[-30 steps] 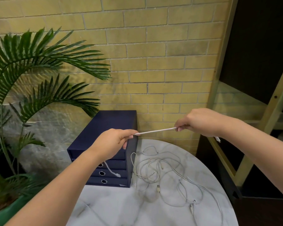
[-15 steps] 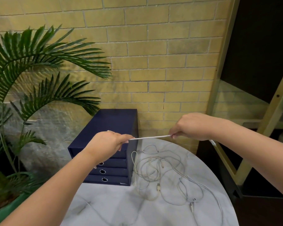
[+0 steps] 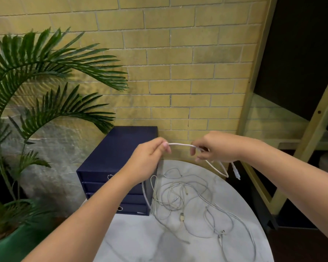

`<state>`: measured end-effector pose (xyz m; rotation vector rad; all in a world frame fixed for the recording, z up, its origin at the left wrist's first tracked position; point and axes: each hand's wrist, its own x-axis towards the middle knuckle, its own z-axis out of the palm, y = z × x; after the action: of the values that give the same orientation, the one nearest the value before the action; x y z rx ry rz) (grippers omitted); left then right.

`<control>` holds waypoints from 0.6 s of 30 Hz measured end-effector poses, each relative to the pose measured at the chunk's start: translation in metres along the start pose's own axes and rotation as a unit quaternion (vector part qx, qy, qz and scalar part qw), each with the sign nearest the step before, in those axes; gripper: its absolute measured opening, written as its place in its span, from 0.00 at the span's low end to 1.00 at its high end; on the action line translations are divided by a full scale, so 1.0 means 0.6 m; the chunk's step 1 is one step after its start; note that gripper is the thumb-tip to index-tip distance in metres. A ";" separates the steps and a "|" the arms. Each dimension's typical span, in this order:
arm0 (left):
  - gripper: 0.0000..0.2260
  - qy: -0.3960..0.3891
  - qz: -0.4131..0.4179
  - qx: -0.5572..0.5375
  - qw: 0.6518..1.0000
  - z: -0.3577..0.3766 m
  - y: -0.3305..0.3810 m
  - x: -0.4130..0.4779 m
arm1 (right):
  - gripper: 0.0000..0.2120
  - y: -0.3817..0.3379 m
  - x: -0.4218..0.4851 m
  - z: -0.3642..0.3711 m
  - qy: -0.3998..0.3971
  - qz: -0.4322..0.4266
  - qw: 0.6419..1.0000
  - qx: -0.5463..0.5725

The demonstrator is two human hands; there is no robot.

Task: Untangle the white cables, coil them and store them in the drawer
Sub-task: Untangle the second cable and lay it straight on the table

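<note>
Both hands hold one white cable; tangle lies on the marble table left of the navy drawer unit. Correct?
No. Head view: the tangle lies on the marble table right of the navy drawer unit, not left. Left hand and right hand hold one white cable.

Behind the left hand (image 3: 148, 161) and its forearm, much of the navy drawer unit (image 3: 117, 154) front is hidden; only two ring pulls show, and whether any drawer stands ajar cannot be told. The white cable (image 3: 180, 145) vanishes into both hands, its path inside the right hand (image 3: 214, 148) concealed by curled fingers. Below the right hand, a dangling connector (image 3: 236, 172) is blurred, its type unreadable. Beneath the hands, the tangle (image 3: 187, 201) is too fine to count strands. The worktop (image 3: 140, 242) is cropped at the bottom edge; far left of the left hand, the plant (image 3: 45, 72) and its green pot (image 3: 11, 244) are cut off.
</note>
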<state>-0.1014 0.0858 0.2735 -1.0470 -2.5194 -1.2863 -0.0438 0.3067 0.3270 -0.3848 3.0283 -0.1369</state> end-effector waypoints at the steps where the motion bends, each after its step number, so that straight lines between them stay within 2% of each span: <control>1: 0.13 0.017 -0.006 0.001 1.000 -0.010 -0.008 0.001 | 0.03 0.011 -0.006 0.002 0.006 0.013 1.000 0.018; 4: 0.14 0.051 -0.041 -0.029 0.997 -0.040 -0.043 0.000 | 0.04 0.045 -0.027 0.000 0.044 0.029 0.992 0.114; 8: 0.11 0.007 -0.054 -0.013 0.998 -0.055 -0.044 -0.011 | 0.10 0.058 -0.045 -0.010 0.102 0.030 0.974 0.202; 11: 0.08 -0.023 -0.023 0.027 0.999 -0.040 -0.009 -0.005 | 0.12 0.036 -0.036 -0.016 0.102 0.012 0.977 0.189; 14: 0.11 -0.027 0.029 0.090 0.995 -0.023 0.022 0.007 | 0.11 0.018 -0.025 -0.024 0.116 0.002 0.981 0.156; 18: 0.11 -0.016 0.085 0.194 0.977 -0.018 0.035 0.011 | 0.11 0.017 -0.027 -0.042 0.155 -0.004 0.987 0.030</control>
<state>-0.0950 0.0898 0.2969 -1.1615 -2.4941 -0.6980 -0.0331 0.3226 0.3524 -0.4035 3.3174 -0.3169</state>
